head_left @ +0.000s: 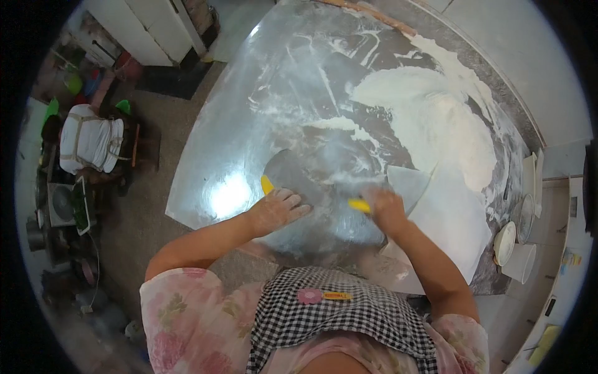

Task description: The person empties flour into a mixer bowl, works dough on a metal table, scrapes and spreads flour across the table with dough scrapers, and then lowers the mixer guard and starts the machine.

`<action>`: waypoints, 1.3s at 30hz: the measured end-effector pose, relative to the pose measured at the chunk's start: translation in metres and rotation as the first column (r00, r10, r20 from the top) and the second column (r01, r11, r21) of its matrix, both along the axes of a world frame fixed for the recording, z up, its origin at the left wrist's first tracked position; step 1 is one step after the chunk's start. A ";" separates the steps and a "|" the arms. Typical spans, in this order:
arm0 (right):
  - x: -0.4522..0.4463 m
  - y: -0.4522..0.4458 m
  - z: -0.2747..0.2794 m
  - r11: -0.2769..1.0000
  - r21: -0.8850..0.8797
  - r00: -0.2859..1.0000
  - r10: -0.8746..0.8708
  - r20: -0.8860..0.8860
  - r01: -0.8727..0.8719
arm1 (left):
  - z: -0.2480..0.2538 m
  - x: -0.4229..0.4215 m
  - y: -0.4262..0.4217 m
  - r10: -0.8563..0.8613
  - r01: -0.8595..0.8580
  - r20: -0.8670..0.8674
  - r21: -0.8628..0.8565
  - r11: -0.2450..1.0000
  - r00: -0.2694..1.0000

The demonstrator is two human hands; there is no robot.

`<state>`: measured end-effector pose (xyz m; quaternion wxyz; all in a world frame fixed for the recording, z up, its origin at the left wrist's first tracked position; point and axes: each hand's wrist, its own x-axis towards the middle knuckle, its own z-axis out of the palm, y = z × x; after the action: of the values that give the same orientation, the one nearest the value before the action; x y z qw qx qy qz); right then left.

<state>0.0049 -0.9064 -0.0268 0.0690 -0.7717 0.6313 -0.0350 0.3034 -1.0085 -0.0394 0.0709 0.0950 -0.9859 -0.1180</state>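
Note:
My left hand [278, 209], dusted with flour, is closed on a scraper whose yellow handle [266, 185] pokes out beside the thumb. A dark grey flat blade [289, 171] lies against the worktop just beyond these fingers. My right hand [384, 209] is somewhat blurred and wraps round a second yellow handle [359, 205], which looks like another scraper. Its blade is smeared and cannot be made out. Between and beyond both hands, the shiny grey worktop [224, 137] carries thin streaks of flour. A large heap of white flour [430, 112] spreads over its right side.
A wooden rolling pin [374, 14] lies along the far edge. A white sheet [448, 230] covers part of the right side, near bowls [504, 243] and a white tub [520, 262]. At left, a chair holds a white bundle [87, 138]. A pale cabinet stands behind.

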 end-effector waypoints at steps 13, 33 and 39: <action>0.096 -0.010 0.025 0.956 0.032 0.955 0.293 -0.054 -0.292 | 0.046 0.037 -0.103 0.437 -0.446 -0.241 0.021 0.895 0.867; 0.062 -0.178 -0.021 0.848 0.097 0.642 -0.464 0.610 0.521 | 0.003 -0.102 -0.282 0.472 -0.553 -0.338 -0.202 0.808 0.814; -0.020 -0.151 -0.041 0.653 0.138 0.472 -0.661 0.583 0.744 | -0.033 -0.131 -0.276 0.384 -0.434 -0.293 -0.128 0.892 0.876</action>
<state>-0.0153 -1.0573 -0.0675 0.1871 -0.3945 0.8333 -0.3391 0.1728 -1.2846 -0.0720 0.2318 0.2785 -0.9319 -0.0175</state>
